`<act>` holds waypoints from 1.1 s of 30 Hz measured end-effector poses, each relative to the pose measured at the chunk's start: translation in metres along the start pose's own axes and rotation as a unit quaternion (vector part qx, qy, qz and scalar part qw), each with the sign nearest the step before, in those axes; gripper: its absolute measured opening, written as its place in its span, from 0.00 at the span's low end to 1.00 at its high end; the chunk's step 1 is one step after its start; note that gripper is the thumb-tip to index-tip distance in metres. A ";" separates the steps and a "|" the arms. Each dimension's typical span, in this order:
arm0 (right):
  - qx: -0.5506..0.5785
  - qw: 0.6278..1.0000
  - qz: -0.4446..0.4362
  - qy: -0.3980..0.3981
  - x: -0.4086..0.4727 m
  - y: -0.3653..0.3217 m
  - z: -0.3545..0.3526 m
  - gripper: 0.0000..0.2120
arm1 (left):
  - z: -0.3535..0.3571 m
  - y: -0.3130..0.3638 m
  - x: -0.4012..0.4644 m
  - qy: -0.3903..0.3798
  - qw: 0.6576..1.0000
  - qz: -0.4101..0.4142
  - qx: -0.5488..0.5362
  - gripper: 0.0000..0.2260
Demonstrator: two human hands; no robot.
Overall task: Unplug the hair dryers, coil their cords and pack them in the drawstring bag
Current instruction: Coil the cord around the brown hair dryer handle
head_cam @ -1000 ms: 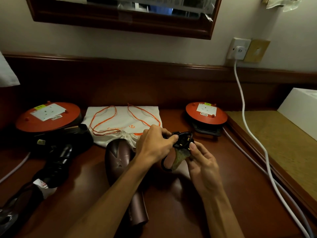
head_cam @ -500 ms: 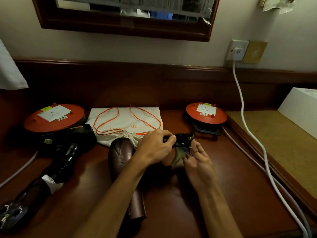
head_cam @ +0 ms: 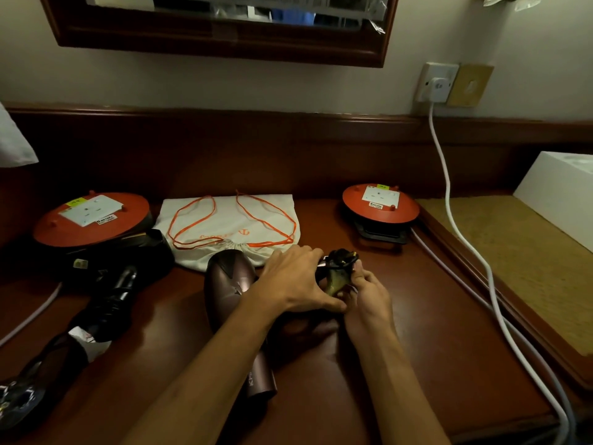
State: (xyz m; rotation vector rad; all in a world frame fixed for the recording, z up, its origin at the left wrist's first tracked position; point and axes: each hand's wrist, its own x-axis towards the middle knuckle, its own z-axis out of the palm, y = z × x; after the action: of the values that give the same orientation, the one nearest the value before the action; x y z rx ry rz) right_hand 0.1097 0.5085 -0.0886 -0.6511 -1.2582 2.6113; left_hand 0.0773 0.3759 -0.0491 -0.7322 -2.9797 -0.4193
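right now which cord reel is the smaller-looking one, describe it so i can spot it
Start at the white wall socket on the right. Below it, on the wooden desk, sits an orange cord reel. Unlike the other reel, it lies right of the drawstring bag.

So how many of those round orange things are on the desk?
2. One round orange reel sits at the back left, beside the white bag. The other orange reel sits at the back right, below the wall socket. None looks hidden.

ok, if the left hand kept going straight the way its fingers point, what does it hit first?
Probably the black plug that both hands already hold. Beyond it, the right-hand orange cord reel lies roughly in line with the left hand, but depth is hard to judge.
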 end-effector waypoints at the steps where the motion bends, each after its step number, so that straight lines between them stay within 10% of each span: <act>1: -0.005 1.000 -0.006 0.002 0.000 0.002 0.001 0.11 | 0.000 0.001 0.000 0.010 1.000 0.006 0.006 0.28; 10: -0.127 0.981 -0.063 -0.135 -0.013 -0.011 -0.029 0.18 | -0.002 -0.005 0.005 0.023 0.999 0.021 -0.031 0.22; 15: -0.491 0.807 -0.287 -0.161 0.002 -0.023 -0.052 0.43 | 0.000 -0.003 0.005 -0.028 0.998 0.034 -0.045 0.21; 19: -0.630 0.672 -0.323 -0.218 0.016 -0.039 -0.057 0.33 | 0.001 -0.003 0.005 -0.065 0.994 0.033 -0.078 0.23; 27: -0.673 0.629 -0.331 -0.206 0.016 -0.042 -0.058 0.29 | -0.005 -0.004 0.002 -0.085 0.992 0.057 -0.078 0.27; 33: -0.722 0.614 -0.154 -0.281 -0.004 -0.067 -0.045 0.54 | -0.040 -0.025 -0.043 -0.030 0.997 0.032 -0.067 0.43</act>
State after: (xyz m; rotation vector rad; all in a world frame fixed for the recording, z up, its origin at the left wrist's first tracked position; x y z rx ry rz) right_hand 0.1320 0.5809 -0.0601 0.3854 -3.1619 0.9373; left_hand 0.1033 0.3249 -0.0218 -0.8641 -2.9963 -0.6083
